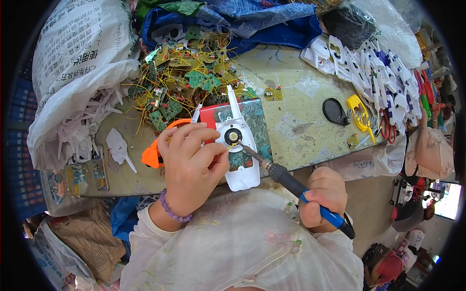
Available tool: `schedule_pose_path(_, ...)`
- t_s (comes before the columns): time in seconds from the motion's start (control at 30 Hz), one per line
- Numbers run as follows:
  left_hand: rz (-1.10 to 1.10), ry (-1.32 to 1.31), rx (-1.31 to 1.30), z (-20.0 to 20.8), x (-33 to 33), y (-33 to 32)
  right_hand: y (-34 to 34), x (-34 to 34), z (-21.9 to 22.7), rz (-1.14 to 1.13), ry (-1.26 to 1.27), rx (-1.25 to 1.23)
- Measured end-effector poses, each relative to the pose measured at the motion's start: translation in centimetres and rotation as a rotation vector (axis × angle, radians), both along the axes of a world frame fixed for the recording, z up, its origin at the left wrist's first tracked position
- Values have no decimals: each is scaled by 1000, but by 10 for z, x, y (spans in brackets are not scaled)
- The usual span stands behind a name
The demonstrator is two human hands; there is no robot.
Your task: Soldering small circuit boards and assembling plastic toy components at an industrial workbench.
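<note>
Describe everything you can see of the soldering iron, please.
The soldering iron has a metallic shaft, a black grip and a blue, seemingly plastic handle with a black end. The right hand wraps the blue part; from there it slants leftward and away, its tip beside the round black part in the white casing. Contact is unclear.

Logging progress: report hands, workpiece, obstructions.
Right hand gripping blue-and-black soldering iron, tip near round black speaker. Left hand beside it, grip unclear. White plastic shell around speaker. Green circuit-board heap beyond.

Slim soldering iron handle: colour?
The soldering iron's slim handle is blue and black; best seen in the head view.
</note>
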State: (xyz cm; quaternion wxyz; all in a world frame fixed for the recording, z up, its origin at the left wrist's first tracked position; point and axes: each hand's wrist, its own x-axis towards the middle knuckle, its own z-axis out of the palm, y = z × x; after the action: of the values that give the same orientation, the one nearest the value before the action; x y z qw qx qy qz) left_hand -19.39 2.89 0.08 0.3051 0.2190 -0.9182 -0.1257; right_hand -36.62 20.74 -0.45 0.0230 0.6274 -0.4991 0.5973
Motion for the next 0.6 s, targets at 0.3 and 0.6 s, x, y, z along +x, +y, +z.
schedule_pose_path(0.3,-1,0,8,1,1,2,-6,-5,19,45,117,96)
schedule_pose_path(0.6,-5,28,9,1,1,2,-7,-4,19,42,128,87)
